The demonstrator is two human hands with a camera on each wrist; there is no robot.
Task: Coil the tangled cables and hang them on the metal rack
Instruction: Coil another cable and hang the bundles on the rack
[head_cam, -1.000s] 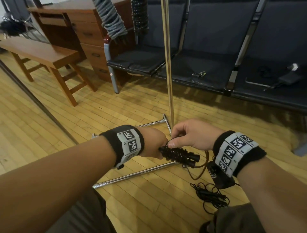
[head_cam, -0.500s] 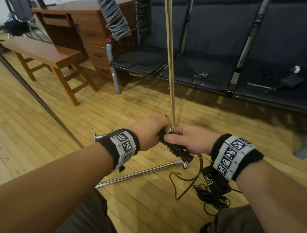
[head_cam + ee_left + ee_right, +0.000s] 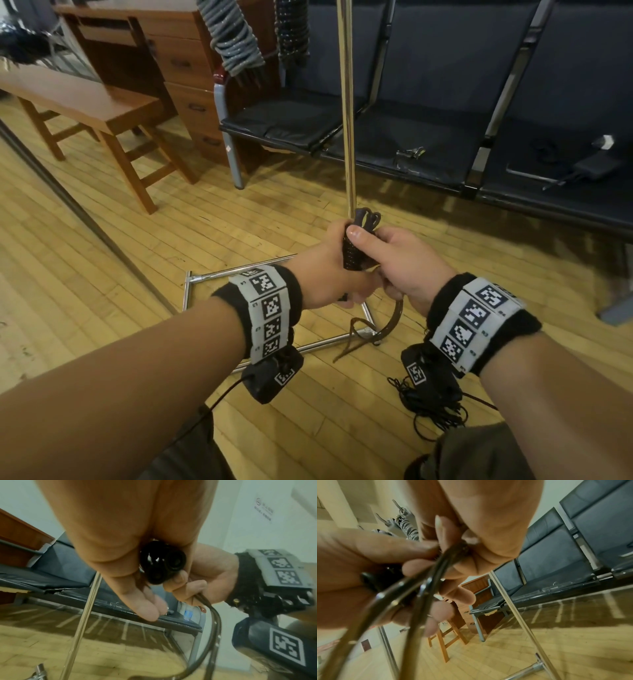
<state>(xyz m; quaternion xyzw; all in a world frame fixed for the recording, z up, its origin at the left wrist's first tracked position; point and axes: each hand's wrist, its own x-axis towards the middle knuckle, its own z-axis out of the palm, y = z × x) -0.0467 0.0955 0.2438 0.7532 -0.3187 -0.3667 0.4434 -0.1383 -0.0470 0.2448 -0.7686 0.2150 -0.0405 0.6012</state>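
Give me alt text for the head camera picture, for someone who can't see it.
Two hands, left hand and right hand, together grip a black coiled cable beside the metal rack pole, above a wooden floor. More coiled cables hang at the top.

A floor (image 3: 113,260) of pale yellow wooden planks fills the lower part of the scene. On it stands a metal rack (image 3: 346,102): a thin upright pole rising from a rectangular frame of chrome tubes that lies flat on the planks. Just right of the frame, a loose tangle of thin black cable (image 3: 435,416) lies on the floor. To the left, a low wooden bench (image 3: 78,99) stands on the planks, with a brown wooden desk (image 3: 178,51) with drawers behind it. A row of dark padded seats (image 3: 428,144) on metal legs stands along the far side. A dark strip (image 3: 78,212) runs diagonally across the floor at left.
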